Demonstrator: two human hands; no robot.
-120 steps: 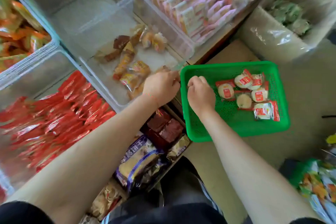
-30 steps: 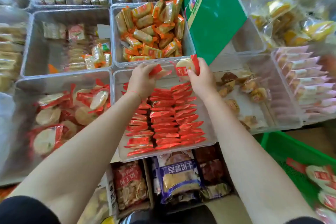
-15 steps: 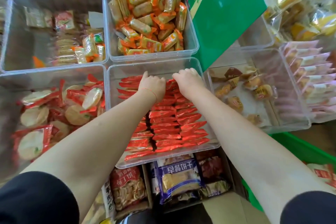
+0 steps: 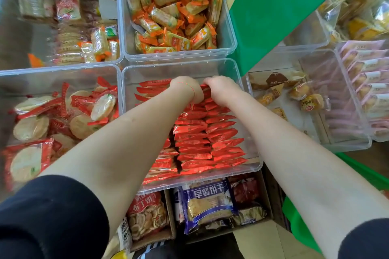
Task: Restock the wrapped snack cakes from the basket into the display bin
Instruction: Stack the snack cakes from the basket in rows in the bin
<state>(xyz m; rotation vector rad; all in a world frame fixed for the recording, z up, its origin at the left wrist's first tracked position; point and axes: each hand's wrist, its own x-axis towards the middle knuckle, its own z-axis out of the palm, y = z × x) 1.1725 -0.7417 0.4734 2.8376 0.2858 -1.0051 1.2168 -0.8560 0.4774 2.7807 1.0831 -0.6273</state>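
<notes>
Head view. Both hands are down inside the clear display bin [image 4: 248, 99], at the far end of the rows of red-wrapped snack cakes [image 4: 195, 136] that stand on edge and fill most of the bin. The left hand [image 4: 185, 88] and the right hand [image 4: 221, 87] sit side by side, nearly touching, knuckles up and fingers bent downward onto the far packets. The fingertips are hidden behind the knuckles, so I cannot tell whether either hand pinches a packet or only presses on the row. The green basket [image 4: 357, 166] shows only as an edge at lower right, well apart from the hands; its contents are out of view. A bin of orange-wrapped snacks [image 4: 174, 12] sits directly behind the display bin, and a bin of round rice crackers [image 4: 54, 115] lies to its left. A green carton [image 4: 271, 8] leans at upper right.
</notes>
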